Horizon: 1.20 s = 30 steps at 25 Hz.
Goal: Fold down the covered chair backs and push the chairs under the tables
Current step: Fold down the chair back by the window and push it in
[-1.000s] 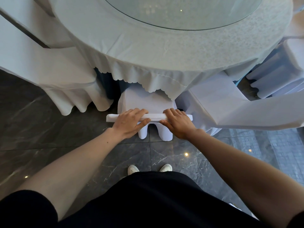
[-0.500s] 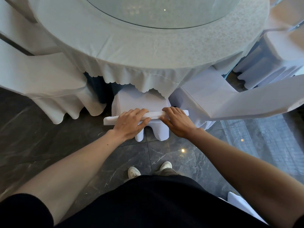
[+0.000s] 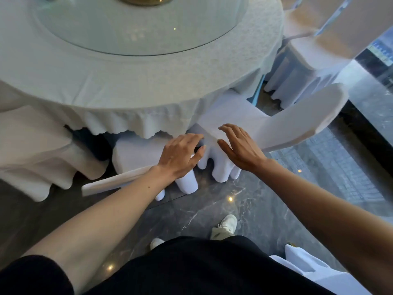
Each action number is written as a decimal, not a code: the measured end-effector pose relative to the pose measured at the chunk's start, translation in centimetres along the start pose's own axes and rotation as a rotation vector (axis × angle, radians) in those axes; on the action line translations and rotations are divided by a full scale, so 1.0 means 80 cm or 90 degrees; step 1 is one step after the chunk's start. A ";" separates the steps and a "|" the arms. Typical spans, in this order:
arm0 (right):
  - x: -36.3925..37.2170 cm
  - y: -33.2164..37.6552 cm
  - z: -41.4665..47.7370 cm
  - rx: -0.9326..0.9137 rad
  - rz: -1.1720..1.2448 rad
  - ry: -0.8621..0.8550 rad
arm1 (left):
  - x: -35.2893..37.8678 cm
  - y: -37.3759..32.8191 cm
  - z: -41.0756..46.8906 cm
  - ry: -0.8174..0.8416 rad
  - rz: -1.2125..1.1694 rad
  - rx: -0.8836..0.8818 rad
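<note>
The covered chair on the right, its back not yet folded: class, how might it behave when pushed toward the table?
The covered chair would probably slide easily, since the floor looks polished. Its loose cover may shift or bunch under the right hand. The upright back probably must fold before the chair fits under the tablecloth.

Both bare forearms reach forward and down from the bottom corners of the view, short black sleeves showing at the upper arms. The left hand (image 3: 179, 155) is palm down, fingers loosely spread and curved, thumb angled out to the right. The right hand (image 3: 240, 145) is just beside it, a narrow gap between them, also palm down with the fingers open and stretched forward and the thumb pointing toward the left hand. Neither hand is closed around anything. Both wrists are nearly straight.
</note>
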State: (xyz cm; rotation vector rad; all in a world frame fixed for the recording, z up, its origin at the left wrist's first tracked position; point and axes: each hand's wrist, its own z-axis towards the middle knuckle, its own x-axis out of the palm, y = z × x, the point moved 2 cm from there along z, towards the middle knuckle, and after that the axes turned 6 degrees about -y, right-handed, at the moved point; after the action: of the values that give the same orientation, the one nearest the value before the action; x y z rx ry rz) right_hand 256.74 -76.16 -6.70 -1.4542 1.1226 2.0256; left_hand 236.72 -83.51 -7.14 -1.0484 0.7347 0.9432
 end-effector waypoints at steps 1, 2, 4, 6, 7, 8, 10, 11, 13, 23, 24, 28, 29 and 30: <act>-0.019 -0.035 -0.004 0.007 -0.005 -0.009 | 0.021 -0.026 0.021 -0.001 -0.007 0.013; -0.035 -0.064 -0.008 0.009 -0.010 -0.017 | 0.038 -0.048 0.039 0.000 -0.013 0.025; -0.068 -0.123 -0.016 0.017 -0.026 -0.026 | 0.071 -0.095 0.077 0.008 -0.019 0.045; -0.106 -0.185 -0.025 0.037 -0.042 -0.031 | 0.103 -0.145 0.120 0.019 -0.034 0.051; -0.122 -0.212 -0.030 0.043 -0.053 -0.036 | 0.118 -0.167 0.137 0.023 -0.039 0.057; -0.139 -0.237 -0.035 0.051 -0.065 -0.041 | 0.133 -0.188 0.155 0.026 -0.042 0.065; -0.168 -0.281 -0.042 0.071 -0.087 -0.047 | 0.161 -0.226 0.189 0.033 -0.051 0.077; -0.180 -0.299 -0.043 0.080 -0.092 -0.049 | 0.173 -0.242 0.204 0.037 -0.056 0.081; -0.198 -0.333 -0.046 0.093 -0.097 -0.045 | 0.193 -0.271 0.228 0.042 -0.063 0.094; -0.236 -0.475 -0.019 0.105 -0.160 0.028 | 0.290 -0.330 0.333 0.114 -0.105 0.075; -0.237 -0.486 -0.013 0.102 -0.163 0.039 | 0.299 -0.332 0.345 0.119 -0.107 0.067; -0.235 -0.531 0.010 0.084 -0.187 0.103 | 0.331 -0.351 0.382 0.132 -0.147 0.045; -0.234 -0.538 0.012 0.068 -0.194 0.109 | 0.336 -0.358 0.384 0.131 -0.150 0.046; -0.233 -0.551 0.018 0.057 -0.194 0.117 | 0.346 -0.362 0.392 0.136 -0.150 0.040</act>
State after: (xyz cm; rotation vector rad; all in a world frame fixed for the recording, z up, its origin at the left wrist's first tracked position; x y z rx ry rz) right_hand 294.27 -46.47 -5.80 -1.6773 0.9778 1.6420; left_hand 276.59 -52.01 -9.35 -1.1642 0.7912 0.6084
